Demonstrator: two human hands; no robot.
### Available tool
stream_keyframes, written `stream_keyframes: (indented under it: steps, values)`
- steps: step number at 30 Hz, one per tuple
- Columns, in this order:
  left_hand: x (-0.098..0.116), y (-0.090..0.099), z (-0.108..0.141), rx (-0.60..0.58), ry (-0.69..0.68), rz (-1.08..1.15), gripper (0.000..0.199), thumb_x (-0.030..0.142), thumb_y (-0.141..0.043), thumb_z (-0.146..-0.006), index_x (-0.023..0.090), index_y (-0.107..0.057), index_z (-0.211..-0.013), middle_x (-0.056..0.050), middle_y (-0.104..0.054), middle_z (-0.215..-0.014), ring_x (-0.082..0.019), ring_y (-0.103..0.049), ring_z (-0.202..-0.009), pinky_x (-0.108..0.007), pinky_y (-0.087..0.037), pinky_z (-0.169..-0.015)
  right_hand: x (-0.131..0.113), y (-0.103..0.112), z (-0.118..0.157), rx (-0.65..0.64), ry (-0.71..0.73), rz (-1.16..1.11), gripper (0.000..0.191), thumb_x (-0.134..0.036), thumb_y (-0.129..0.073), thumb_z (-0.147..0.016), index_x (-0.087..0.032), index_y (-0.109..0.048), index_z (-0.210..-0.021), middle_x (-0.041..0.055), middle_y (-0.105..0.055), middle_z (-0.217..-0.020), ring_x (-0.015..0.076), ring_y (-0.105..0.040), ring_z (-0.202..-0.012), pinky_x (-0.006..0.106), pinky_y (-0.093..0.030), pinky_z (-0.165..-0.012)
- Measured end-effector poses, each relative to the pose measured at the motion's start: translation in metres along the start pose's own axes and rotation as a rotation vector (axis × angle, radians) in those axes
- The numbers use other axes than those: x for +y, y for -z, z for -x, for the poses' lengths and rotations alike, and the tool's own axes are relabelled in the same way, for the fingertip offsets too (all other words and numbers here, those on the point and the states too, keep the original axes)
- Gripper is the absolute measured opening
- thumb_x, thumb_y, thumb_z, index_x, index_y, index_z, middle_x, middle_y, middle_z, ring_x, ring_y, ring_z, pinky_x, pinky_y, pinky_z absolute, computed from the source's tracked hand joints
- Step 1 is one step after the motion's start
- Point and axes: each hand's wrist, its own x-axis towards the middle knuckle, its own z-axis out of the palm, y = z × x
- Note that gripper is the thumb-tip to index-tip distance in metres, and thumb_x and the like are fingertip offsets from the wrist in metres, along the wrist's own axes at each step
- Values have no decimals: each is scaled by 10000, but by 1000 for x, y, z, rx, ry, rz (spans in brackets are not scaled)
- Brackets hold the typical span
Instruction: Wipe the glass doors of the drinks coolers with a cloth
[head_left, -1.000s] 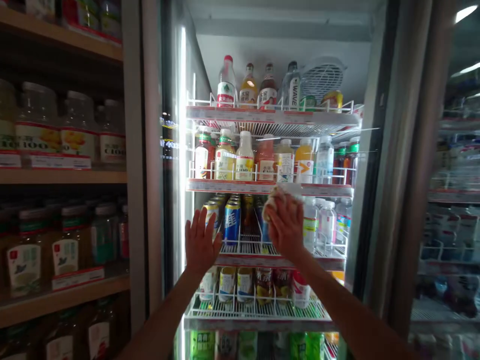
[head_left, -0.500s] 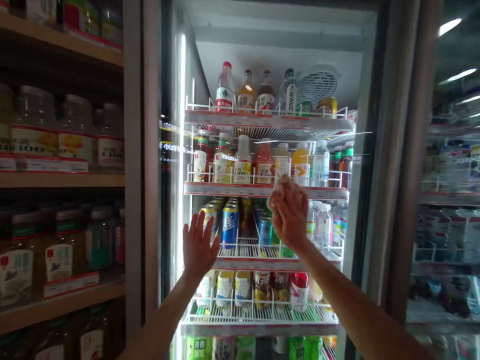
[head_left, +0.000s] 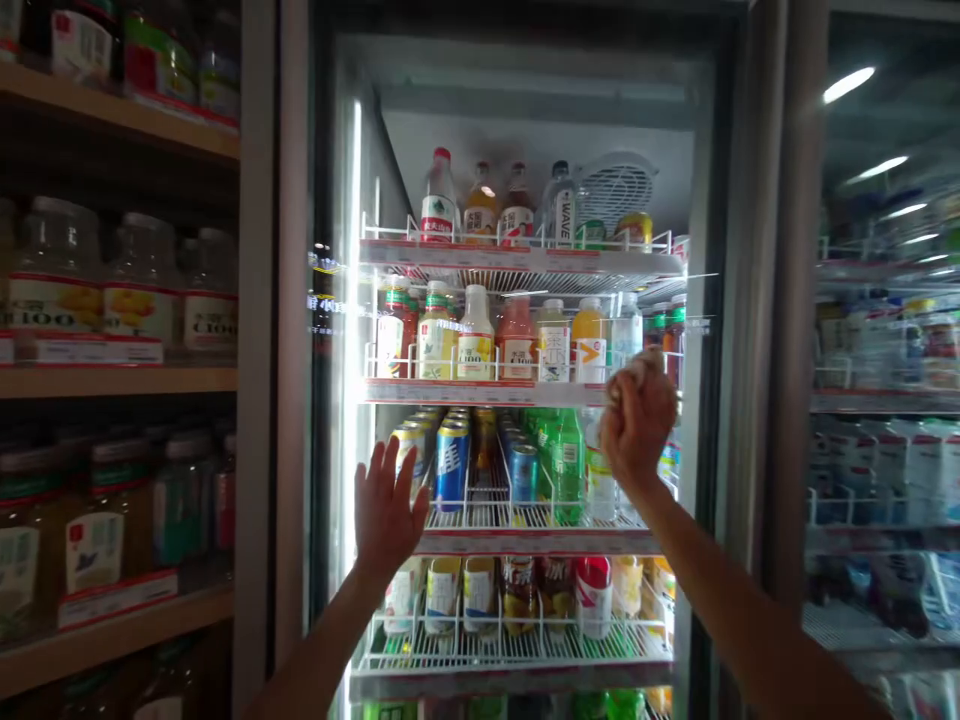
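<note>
left hand (head_left: 388, 515): open and flat with the fingers spread, palm toward the glass door (head_left: 480, 105), holding nothing; it looks like it leans on the glass door, but i cannot tell for sure if it touches
right hand (head_left: 639, 435): curled tight around a scrunched-up cloth (head_left: 636, 368), up higher than the left hand
both hands: well apart, one on each side, arms reaching out to the front
cloth: in the right hand, poking out over the top of the fingers, in front of the right end of the second shelf (head_left: 480, 392) from the top
glass door: tall, with bright drinks behind it and shiny spots on it; i cannot see any dirt on it
blue can (head_left: 451, 465): behind the glass door, standing just beside where the left hand shows
green bottle (head_left: 568, 465): on the same shelf as the blue can, between the two hands in view
wood shelf (head_left: 120, 382): off to the left, with more bottles on it
job now: i think this is the rubbing part, with the cloth wiping the glass door
next move: i think it calls for a firm hold and the cloth pressed flat, with care near the door's right edge
</note>
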Motion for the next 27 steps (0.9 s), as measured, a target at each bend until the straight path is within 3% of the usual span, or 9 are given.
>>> stream_keyframes:
  steps: [3, 5, 10, 12, 14, 17, 19, 23, 27]
  values:
    - [-1, 0, 0, 5, -12, -7, 649, 258, -490, -861, 229, -203, -1442, -95, -249, -1496, -246, -195, -1393, -447, -157, -1141, -34, 3, 18, -195, 277, -82, 500, -201, -464, -829, -252, -435, -1326, 67, -337, -1470, 285, -241, -1380, 539, -238, -1082]
    - [-1, 0, 0, 5, -13, -9, 651, 256, -493, -860, 232, -202, -1442, -93, -249, -1496, -248, -195, -1393, -451, -164, -1139, -34, 7, 23, -275, 352, -96, 455, -211, -479, -829, -260, -478, -1281, 52, -346, -1468, 276, -231, -1386, 530, -235, -1087]
    - [0, -1, -1, 6, -11, -26, 657, 250, -482, -861, 233, -185, -1446, -93, -246, -1497, -247, -195, -1393, -457, -178, -1133, 17, 4, -1, 8, 12, 30, 437, -233, -443, -848, -191, -486, -1282, 141, -361, -1446, 293, -322, -1339, 550, -273, -1048]
    - [1, -1, -1, 11, -13, -29, 658, 245, -479, -858, 230, -184, -1447, -95, -248, -1498, -243, -192, -1395, -449, -168, -1135, 20, -1, -8, 72, -66, 53, 458, -236, -430, -851, -188, -467, -1305, 154, -393, -1422, 303, -331, -1329, 571, -267, -1042]
    - [2, 0, 0, 13, -16, -27, 658, 243, -481, -855, 228, -189, -1445, -98, -254, -1497, -243, -184, -1398, -447, -160, -1135, 4, -4, -5, 23, -9, 19, 479, -226, -434, -850, -214, -438, -1328, 127, -385, -1433, 296, -299, -1350, 571, -253, -1054]
    - [3, 4, -5, 12, -10, -31, 648, 242, -498, -847, 214, -226, -1435, -122, -283, -1485, -251, -186, -1399, -463, -172, -1125, -29, -3, 11, -160, 227, -59, 482, -214, -462, -843, -253, -436, -1322, 75, -351, -1463, 277, -235, -1385, 542, -243, -1080]
    - [6, 8, -15, 10, -5, -39, 610, 246, -507, -843, 210, -286, -1411, -131, -330, -1463, -255, -213, -1392, -475, -181, -1118, -36, -1, 16, -206, 298, -66, 469, -209, -474, -838, -259, -453, -1304, 67, -374, -1451, 272, -242, -1383, 529, -243, -1084]
    - [15, 10, -52, 19, -2, -28, 516, 298, -481, -864, 219, -377, -1363, -110, -353, -1454, -252, -229, -1387, -478, -132, -1132, 1, -4, -6, -31, 109, -10, 478, -232, -453, -836, -228, -450, -1314, 100, -361, -1452, 292, -310, -1346, 550, -270, -1054]
    - [24, -6, -80, 9, 39, -31, 561, 378, -435, -888, 189, -313, -1402, -124, -250, -1498, -265, -134, -1410, -495, -93, -1133, 29, -15, -35, 110, -154, 55, 505, -222, -440, -813, -157, -459, -1314, 167, -386, -1419, 345, -335, -1313, 606, -259, -1019]
